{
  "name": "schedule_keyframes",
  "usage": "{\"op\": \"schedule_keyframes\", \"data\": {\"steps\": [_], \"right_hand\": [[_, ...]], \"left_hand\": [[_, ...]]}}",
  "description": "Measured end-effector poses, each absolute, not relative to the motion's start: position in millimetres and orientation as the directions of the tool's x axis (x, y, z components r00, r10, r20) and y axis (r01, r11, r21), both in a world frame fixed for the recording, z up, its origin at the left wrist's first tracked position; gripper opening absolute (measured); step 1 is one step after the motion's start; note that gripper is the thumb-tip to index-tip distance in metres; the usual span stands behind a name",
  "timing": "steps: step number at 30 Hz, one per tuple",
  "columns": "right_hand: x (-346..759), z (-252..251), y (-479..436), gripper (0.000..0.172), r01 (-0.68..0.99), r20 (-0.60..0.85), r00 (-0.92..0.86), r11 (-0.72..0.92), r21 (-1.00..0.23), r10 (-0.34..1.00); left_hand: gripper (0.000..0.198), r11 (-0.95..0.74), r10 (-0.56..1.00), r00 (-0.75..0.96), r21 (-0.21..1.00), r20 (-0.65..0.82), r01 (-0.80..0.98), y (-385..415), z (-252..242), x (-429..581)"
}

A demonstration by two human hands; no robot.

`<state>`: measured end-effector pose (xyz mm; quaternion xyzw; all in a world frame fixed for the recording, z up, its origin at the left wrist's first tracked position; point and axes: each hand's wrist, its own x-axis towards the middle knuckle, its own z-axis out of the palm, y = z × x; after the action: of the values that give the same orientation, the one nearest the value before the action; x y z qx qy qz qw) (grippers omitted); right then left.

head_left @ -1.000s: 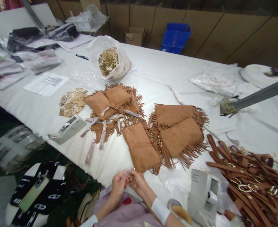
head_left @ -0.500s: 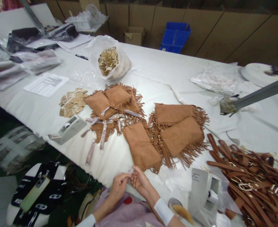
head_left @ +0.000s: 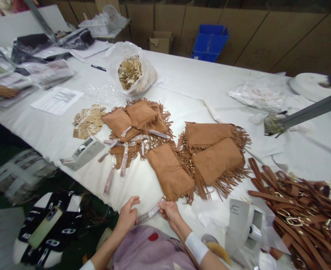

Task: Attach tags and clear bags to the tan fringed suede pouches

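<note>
My right hand (head_left: 170,212) pinches a wrist strap (head_left: 149,215) wrapped in clear plastic, close to the end with metal hardware. My left hand (head_left: 127,214) is at the strap's other end with its fingers apart; whether it touches the strap is hard to see. Just beyond my right hand lies a brown suede pouch (head_left: 169,170) with fringe. Two more fringed pouches (head_left: 217,161) overlap to its right, one with a bare strap hanging from its zip side. Farther left, a pile of fringed pouches (head_left: 117,123) has several plastic-wrapped straps lying across it.
Tape dispensers stand left (head_left: 88,152) and right (head_left: 240,225). A heap of brown leather straps (head_left: 303,213) covers the right side. Cardboard tags (head_left: 88,122) lie beside a plastic bag of tags (head_left: 140,73). A metal pole (head_left: 312,108) rises at right. Another person's hand (head_left: 3,90) is at far left.
My hands have moved apart, the left going left and its fingers spreading. The plastic-wrapped strap now shows stretched between them. At far left, the other person's hands have come further into view.
</note>
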<state>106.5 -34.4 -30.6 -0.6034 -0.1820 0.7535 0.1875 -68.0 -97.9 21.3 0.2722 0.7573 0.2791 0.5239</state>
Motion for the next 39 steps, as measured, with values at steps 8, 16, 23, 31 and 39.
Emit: {"op": "schedule_keyframes", "data": {"steps": [8, 16, 23, 31, 39], "right_hand": [[110, -32, -37, 0.031, 0.031, -0.797, -0.209, -0.811, -0.584, 0.566], [113, -26, -38, 0.05, 0.165, -0.667, -0.295, -0.651, -0.741, 0.684], [131, -13, -34, 0.043, 0.359, -0.483, -0.304, -0.371, -0.857, 0.821], [288, 60, -62, 0.044, 0.627, -0.234, 0.273, -0.358, -0.692, 0.933], [416, 66, -125, 0.06, 0.473, -0.382, 0.603, -0.699, -0.536, 0.701]], "left_hand": [[0.034, 0.773, 0.633, -0.044, 0.634, -0.773, -0.02, -55, 26, -20], [0.031, 0.764, 0.642, -0.007, 0.64, -0.767, -0.076, -61, 16, -21], [0.051, 0.767, 0.629, -0.04, 0.628, -0.776, -0.135, -66, 3, -23], [0.051, 0.816, 0.577, 0.003, 0.577, -0.817, -0.045, -83, -22, -29], [0.049, 0.795, 0.607, 0.006, 0.607, -0.795, -0.01, -91, -36, -36]]}}
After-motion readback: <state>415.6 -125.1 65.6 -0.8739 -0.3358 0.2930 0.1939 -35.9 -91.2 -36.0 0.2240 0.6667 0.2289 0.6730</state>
